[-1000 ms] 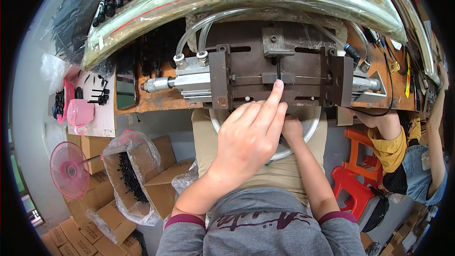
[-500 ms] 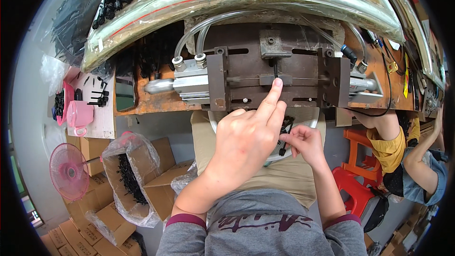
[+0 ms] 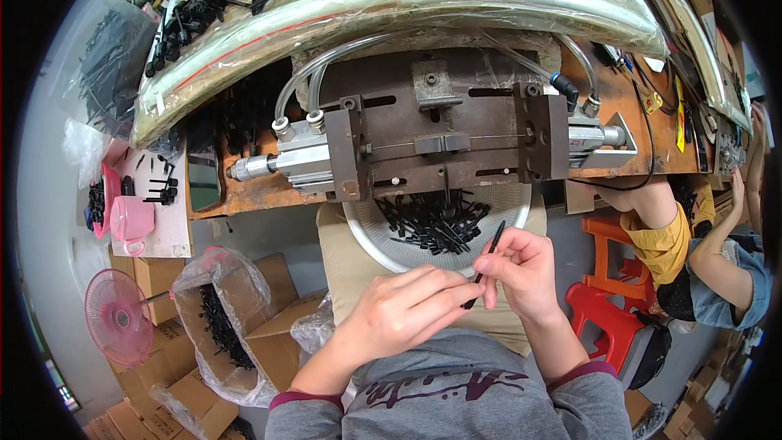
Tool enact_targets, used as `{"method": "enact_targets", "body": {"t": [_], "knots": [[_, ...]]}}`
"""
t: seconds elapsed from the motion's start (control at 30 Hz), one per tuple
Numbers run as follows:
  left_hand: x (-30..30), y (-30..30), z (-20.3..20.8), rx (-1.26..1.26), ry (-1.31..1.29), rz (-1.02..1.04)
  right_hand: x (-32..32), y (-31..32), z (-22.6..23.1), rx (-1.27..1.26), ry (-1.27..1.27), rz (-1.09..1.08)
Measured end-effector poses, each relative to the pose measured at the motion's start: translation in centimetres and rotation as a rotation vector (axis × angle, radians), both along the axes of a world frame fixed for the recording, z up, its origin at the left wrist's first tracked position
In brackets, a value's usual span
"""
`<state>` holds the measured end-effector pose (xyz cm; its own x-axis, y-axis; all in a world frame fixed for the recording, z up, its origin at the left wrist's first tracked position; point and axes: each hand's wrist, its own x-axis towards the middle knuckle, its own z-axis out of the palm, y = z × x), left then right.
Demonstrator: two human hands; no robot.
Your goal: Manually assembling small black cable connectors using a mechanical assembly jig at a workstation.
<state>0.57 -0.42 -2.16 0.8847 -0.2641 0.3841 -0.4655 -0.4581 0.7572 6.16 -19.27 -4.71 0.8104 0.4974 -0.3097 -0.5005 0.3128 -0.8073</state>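
Note:
My right hand (image 3: 525,269) pinches a slim black plastic rod-like part (image 3: 497,238), its upper end sticking up past the thumb. At the part's lower end, the fingers of my left hand (image 3: 411,301) are closed together and appear to grip it. Beyond my hands, a white basket (image 3: 352,236) rests on my lap with many black plastic parts (image 3: 432,224) heaped inside. Over the basket's far side stands a brown metal fixture (image 3: 481,165) with a small grey block (image 3: 442,143) at its middle. Another black part (image 3: 445,183) shows below the fixture's front edge.
Silver air cylinders (image 3: 303,161) with clear hoses flank the fixture. More black parts lie on the plastic-wrapped shelf (image 3: 407,12). To the left are a pink cup (image 3: 132,218), a pink fan (image 3: 120,318) and a lined carton (image 3: 261,293). A person (image 3: 725,269) and red stool (image 3: 607,322) are at right.
My left hand has drawn back from the fixture's middle toward my lap. My right hand has risen slightly with a black part. The black piece at the fixture's middle is no longer there.

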Motion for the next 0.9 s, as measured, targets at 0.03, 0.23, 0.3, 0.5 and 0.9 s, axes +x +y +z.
{"method": "enact_targets", "body": {"t": [0.03, 0.23, 0.3, 0.5, 0.9], "knots": [[-0.2, -0.1, -0.4, -0.015, -0.014, 0.004, 0.0, 0.1, 0.1, -0.004, -0.026, 0.006], [-0.9, 0.0, 0.1, -0.104, 0.037, 0.002, 0.7, 0.2, 1.1, 0.071, -0.023, -0.015], [-0.9, -0.1, 0.4, -0.122, 0.014, 0.011, 0.9, 0.2, 1.2, 0.008, -0.098, -0.03], [-1.1, 0.2, 0.6, -0.084, -0.07, -0.047, 0.6, 0.3, 1.0, -0.054, -0.168, -0.11], [-1.4, 0.0, 0.2, -0.097, -0.077, -0.04, 0.6, 0.3, 1.8, 0.054, -0.101, -0.088]]}}
